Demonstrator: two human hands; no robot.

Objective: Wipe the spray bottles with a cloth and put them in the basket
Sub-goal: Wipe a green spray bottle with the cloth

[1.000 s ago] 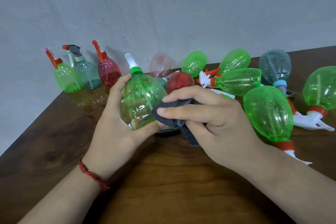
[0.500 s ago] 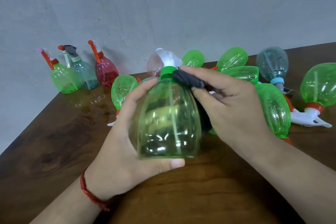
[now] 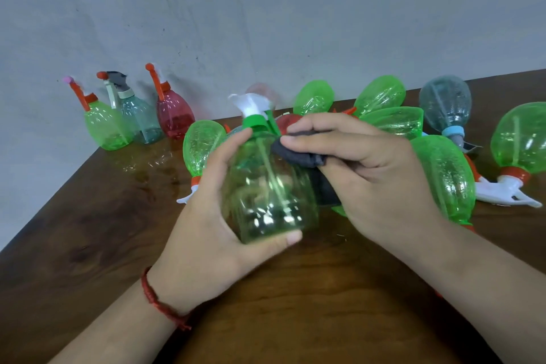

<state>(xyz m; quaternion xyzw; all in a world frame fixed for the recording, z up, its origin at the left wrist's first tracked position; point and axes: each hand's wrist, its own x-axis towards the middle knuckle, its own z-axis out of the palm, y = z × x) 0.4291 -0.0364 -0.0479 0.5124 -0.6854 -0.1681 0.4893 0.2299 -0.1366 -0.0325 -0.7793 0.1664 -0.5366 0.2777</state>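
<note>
While the fingers point(image 3: 313, 142) of the right hand point(image 3: 378, 186) curl round a crumpled dark grey cloth point(image 3: 298, 158) and press it to the shoulder of a clear green plastic spray bottle point(image 3: 266, 198), the left hand point(image 3: 204, 239) grasps that same bottle from its left side, with the thumb hooked at the base rim and the index finger reaching up toward the neck. The held bottle is lifted off the dark brown wooden table point(image 3: 88, 230), nearly upright. Its long axis runs from the base nearest the person up and away to a green screw collar point(image 3: 255, 122) and a white trigger head point(image 3: 251, 102).

The cloth touches only the upper right of the held bottle, just below the collar. By my reading the lower wall and the left side are yet to be wiped, and the left hand would have to turn the bottle about that axis to offer them.

Right of the held bottle and behind the right hand, a heap of lying green spray bottles point(image 3: 446, 177) crowds close, with a pale blue-grey lying bottle point(image 3: 446, 100) beyond it. One more lying green bottle point(image 3: 201, 148) sits just left of the held bottle. Farther left stand three upright bottles by the grey wall point(image 3: 266, 9): green point(image 3: 103, 130), teal point(image 3: 141, 124) and red point(image 3: 174, 118). No basket is in view, so the way there cannot be told; a wide swing to the right could knock the heap
</note>
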